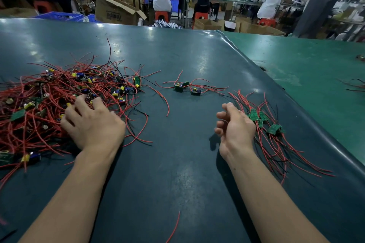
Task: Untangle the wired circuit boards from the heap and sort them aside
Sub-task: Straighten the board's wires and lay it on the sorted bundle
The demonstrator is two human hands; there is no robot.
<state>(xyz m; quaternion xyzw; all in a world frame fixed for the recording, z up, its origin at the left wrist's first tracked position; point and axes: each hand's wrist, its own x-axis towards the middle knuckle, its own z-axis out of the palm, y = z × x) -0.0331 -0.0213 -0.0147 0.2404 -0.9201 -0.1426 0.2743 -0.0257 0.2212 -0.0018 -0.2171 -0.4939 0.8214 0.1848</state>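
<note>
heap (59,100): big tangle of red and black leads with small boards and yellow/blue capacitors, left side of the desk (177,163).
left hand (92,122): palm down on the heap's near right edge, fingers (79,102) spread and dug into the wires — looks like feeling for the next board; can't tell if anything is actually pinched.
right hand (235,126): just beside the sorted bundle, fingers loosely curled, holding nothing — probably free after a drop-off.
sorted bundle (270,130): green boards grouped together, leads fanned toward the near desk edge; aligned so it stays untangled, I'd guess.
loose boards (186,89): three or so mid-desk between heap and bundle, wires still crossing — likely half-separated.
progress: early, most of the heap remains.
writing: cardboard box (116,10) behind the desk has upside-down print, not readable with confidence.
</note>
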